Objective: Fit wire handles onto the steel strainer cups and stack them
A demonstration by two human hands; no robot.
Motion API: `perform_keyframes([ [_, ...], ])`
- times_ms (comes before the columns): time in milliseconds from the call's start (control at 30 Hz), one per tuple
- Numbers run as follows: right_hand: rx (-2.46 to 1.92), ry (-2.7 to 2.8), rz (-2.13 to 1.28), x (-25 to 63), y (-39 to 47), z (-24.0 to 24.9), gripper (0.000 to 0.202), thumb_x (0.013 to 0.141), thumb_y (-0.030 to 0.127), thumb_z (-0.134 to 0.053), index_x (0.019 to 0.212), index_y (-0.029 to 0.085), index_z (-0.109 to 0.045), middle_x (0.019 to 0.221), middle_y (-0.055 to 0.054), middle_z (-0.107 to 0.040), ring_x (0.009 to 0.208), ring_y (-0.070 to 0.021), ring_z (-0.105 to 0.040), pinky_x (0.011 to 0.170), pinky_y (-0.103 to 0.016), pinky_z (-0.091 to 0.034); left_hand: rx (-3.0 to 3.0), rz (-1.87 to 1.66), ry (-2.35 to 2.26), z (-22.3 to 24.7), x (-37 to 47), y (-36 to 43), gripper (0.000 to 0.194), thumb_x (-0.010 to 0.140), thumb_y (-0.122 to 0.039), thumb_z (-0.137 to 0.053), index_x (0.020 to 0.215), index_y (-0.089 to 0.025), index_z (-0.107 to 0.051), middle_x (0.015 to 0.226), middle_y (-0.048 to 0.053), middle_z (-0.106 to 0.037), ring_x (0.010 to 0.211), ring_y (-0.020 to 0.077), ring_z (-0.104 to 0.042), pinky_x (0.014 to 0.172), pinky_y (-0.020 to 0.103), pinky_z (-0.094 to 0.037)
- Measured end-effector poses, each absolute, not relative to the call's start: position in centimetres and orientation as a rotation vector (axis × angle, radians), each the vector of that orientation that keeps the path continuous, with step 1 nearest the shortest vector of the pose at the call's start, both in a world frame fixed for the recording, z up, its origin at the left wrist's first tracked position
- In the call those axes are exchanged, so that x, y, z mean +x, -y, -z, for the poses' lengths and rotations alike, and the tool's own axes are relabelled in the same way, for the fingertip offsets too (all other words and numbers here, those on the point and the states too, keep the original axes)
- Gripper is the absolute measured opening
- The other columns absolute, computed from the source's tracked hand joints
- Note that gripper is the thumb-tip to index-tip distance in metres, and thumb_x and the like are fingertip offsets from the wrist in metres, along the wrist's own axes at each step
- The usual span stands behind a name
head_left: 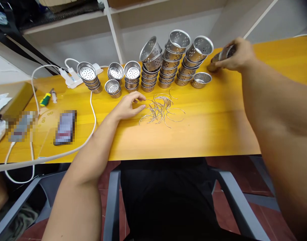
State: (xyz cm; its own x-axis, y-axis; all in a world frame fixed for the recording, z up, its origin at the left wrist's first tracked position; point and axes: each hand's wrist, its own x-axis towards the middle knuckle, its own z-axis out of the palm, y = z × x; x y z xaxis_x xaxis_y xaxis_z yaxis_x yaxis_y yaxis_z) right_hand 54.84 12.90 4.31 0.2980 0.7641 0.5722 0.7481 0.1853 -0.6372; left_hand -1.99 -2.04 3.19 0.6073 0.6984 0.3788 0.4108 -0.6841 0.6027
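Note:
My left hand (130,106) rests on the table at the left edge of a loose pile of thin, curved metal wires (158,108). Its thumb and fingers are apart, slightly curled, with nothing seen between them. At the far right my right hand (240,55) is closed round a dark, shiny, tilted thing (222,55), blurred and partly covered by the fingers; its kind is unclear. Left of that hand stands a single perforated metal cup (201,80). Beside it rise tall stacks of perforated cups (168,63), some top cups tilted.
Shorter cup stacks (132,75) stand further left. A white power strip (73,78) lies behind, its white cable (93,110) curving across the table. A phone (65,127), another blurred device (23,126) and a green-yellow tool (46,98) lie at left. Shelving (115,33) borders the back.

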Motion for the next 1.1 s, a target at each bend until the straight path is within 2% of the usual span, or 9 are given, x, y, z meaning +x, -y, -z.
perform_keyframes([
  [67,-1.691,1.307,-0.007,56.7,-9.7,-4.9,0.074,0.040,0.006,-0.112,0.079,0.029,-0.053,0.114,-0.018,-0.093,0.095,-0.0211,-0.081,0.070,-0.044,-0.044,2.370,-0.851,-0.882,-3.1,-1.9,1.9,0.039,0.104,-0.051,-0.079,0.128,-0.021,-0.086,0.135,0.016,-0.089,0.118,0.0274,-0.086,0.103,0.046,-0.070],
  [133,-1.600,1.215,-0.021,57.5,-6.1,-6.2,0.073,0.057,0.007,-0.113,0.086,0.030,-0.050,0.133,-0.014,-0.093,0.112,-0.0256,-0.086,0.078,-0.047,-0.050,2.371,-0.876,-0.865,-3.0,-1.7,1.9,0.039,0.104,-0.051,-0.079,0.127,-0.020,-0.087,0.133,0.016,-0.090,0.117,0.0275,-0.087,0.102,0.045,-0.070],
  [200,-1.347,1.393,0.003,56.7,-2.6,-8.0,0.063,0.068,0.035,-0.117,0.091,0.029,-0.058,0.137,-0.001,-0.092,0.120,-0.0250,-0.084,0.091,-0.054,-0.049,2.365,-0.912,-0.821,-3.0,-1.4,2.0,0.040,0.105,-0.053,-0.081,0.127,-0.020,-0.087,0.131,0.016,-0.090,0.114,0.0263,-0.087,0.101,0.044,-0.070],
  [300,-0.963,1.705,0.021,51.7,2.1,-10.3,0.083,0.064,0.089,-0.112,0.113,0.031,-0.078,0.133,-0.003,-0.091,0.120,-0.0342,-0.082,0.095,-0.062,-0.049,2.313,-0.947,-0.738,-3.5,-0.8,2.7,0.052,0.105,-0.063,-0.089,0.134,-0.021,-0.084,0.136,0.015,-0.089,0.118,0.0254,-0.088,0.106,0.043,-0.073],
  [433,-0.777,1.922,-0.261,40.8,6.1,-10.3,0.094,0.060,0.082,-0.121,0.130,0.030,-0.086,0.129,-0.014,-0.087,0.109,-0.0372,-0.083,0.097,-0.063,-0.067,2.249,-0.986,-0.598,-3.8,0.5,3.5,0.101,0.092,-0.084,-0.101,0.169,-0.031,-0.063,0.174,0.018,-0.073,0.156,0.0375,-0.080,0.125,0.054,-0.074],
  [567,-0.732,2.022,-0.596,31.4,6.3,-7.4,0.092,0.079,0.080,-0.112,0.148,0.030,-0.077,0.152,-0.016,-0.078,0.142,-0.0471,-0.078,0.126,-0.074,-0.067,2.297,-1.084,-0.481,-2.3,1.9,2.6,0.141,0.081,-0.106,-0.094,0.190,-0.043,-0.031,0.198,0.018,-0.045,0.179,0.0508,-0.061,0.135,0.073,-0.066],
  [767,-0.796,1.983,-0.597,25.7,4.4,-3.9,0.149,0.071,0.084,-0.112,0.189,0.030,-0.039,0.189,-0.022,-0.044,0.178,-0.0565,-0.046,0.150,-0.083,-0.044,2.339,-1.144,-0.534,-1.4,2.4,1.5,0.122,0.089,-0.102,-0.089,0.182,-0.036,-0.048,0.185,0.018,-0.062,0.176,0.0473,-0.063,0.150,0.069,-0.054],
  [900,-0.846,1.941,-0.545,25.3,5.1,-3.7,0.143,0.075,0.076,-0.114,0.187,0.033,-0.038,0.181,-0.022,-0.046,0.175,-0.0555,-0.046,0.145,-0.084,-0.051,2.241,-1.117,-0.705,-3.5,2.5,3.7,0.104,0.094,-0.106,-0.080,0.165,-0.031,-0.064,0.168,0.016,-0.075,0.161,0.0424,-0.074,0.144,0.065,-0.059],
  [1100,-0.826,1.964,-0.537,26.3,6.2,-3.9,0.110,0.081,0.068,-0.110,0.171,0.032,-0.057,0.173,-0.021,-0.049,0.164,-0.0522,-0.057,0.138,-0.080,-0.060,2.197,-1.144,-0.867,-3.4,1.9,3.5,0.107,0.087,-0.113,-0.079,0.153,-0.031,-0.062,0.150,0.013,-0.077,0.141,0.0365,-0.079,0.128,0.058,-0.066],
])
